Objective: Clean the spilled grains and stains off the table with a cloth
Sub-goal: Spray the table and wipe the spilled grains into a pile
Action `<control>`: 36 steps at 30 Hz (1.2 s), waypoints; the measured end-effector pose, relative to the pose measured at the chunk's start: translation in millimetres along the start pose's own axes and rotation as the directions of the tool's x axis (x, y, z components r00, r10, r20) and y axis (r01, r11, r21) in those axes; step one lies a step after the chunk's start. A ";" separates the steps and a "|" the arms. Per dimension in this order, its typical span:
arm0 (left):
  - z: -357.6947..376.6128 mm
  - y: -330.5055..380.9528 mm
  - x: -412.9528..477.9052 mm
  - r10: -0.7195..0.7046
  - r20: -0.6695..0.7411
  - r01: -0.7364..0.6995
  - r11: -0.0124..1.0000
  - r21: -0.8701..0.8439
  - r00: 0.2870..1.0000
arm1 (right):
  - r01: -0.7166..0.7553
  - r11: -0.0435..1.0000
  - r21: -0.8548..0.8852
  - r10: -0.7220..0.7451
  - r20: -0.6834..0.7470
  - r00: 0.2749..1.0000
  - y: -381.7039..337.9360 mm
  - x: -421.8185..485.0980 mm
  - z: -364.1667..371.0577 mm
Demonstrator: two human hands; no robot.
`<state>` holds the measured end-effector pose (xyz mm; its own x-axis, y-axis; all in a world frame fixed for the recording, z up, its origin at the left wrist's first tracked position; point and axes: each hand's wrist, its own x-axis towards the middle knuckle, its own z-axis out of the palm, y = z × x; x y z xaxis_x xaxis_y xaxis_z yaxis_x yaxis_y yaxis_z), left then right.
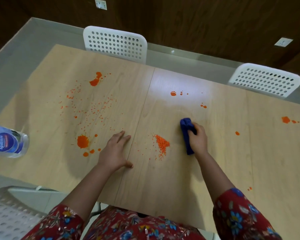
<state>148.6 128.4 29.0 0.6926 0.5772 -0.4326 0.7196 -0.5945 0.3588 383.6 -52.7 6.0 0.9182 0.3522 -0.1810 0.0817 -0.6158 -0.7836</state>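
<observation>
Blue cloth point(186, 135) sits mid-frame, bunched in the right hand's point(197, 138) grip; left hand point(115, 151) lies flat, holding nothing. I'd sweep left, herding the grain pile point(161, 144) together, not scattering it.

Right hand point(198, 137) grips blue cloth point(186, 135) on table point(163, 187) beside orange grain pile point(161, 144), left hand point(115, 150) flat nearby.

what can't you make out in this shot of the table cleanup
- Head view: the blue cloth is partly covered by the right hand, so its grip underneath is hidden.
- The bottle is cut off by the left edge; its small print is blurred.
- Scattered grains are too small to count.
</observation>
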 end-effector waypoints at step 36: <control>36.2 -67.3 -48.7 0.079 -0.312 -0.108 0.991 -0.079 0.947 | 0.807 0.570 -0.155 -0.587 0.610 0.532 -5.7 -79.8 2.7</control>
<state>64.6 120.1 -4.0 0.7280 0.6744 -0.1234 0.6420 -0.6074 0.4679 308.8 -75.4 23.3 0.2044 0.9789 0.0015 0.8477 -0.1762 -0.5003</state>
